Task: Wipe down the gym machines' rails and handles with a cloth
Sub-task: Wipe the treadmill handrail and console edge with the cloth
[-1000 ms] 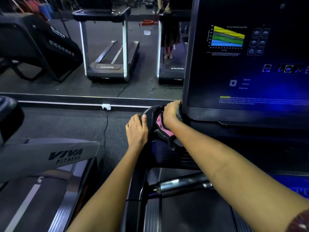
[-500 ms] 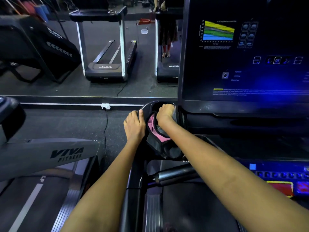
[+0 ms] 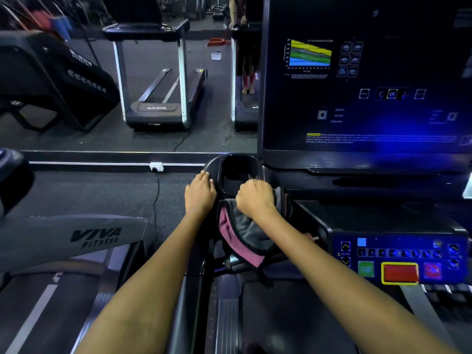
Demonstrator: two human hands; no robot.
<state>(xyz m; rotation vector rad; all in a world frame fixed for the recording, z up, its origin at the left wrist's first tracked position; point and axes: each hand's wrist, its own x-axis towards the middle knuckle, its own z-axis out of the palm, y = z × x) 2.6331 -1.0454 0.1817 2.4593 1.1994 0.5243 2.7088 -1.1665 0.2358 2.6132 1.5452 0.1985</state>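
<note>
A pink and grey cloth (image 3: 240, 235) with a dark edge hangs over the near rim of the treadmill's black cup holder (image 3: 238, 166). My right hand (image 3: 255, 198) grips the cloth with curled fingers just below the holder's recess. My left hand (image 3: 200, 192) rests on the black left rail (image 3: 190, 284) beside the holder, fingers curled over its outer edge. A chrome handlebar stub (image 3: 229, 259) shows under the cloth, mostly hidden.
The treadmill's large dark screen (image 3: 365, 80) stands right of the holder, with a button panel (image 3: 398, 259) and red stop button below. A grey neighbouring treadmill (image 3: 76, 236) is at left. A mirror ahead reflects other treadmills. A wall socket (image 3: 156, 166) and cable lie on the floor.
My right hand has pulled the cloth back toward me, out of the cup holder's recess onto its near rim. The left hand stays on the rail. The camera has tilted down.
</note>
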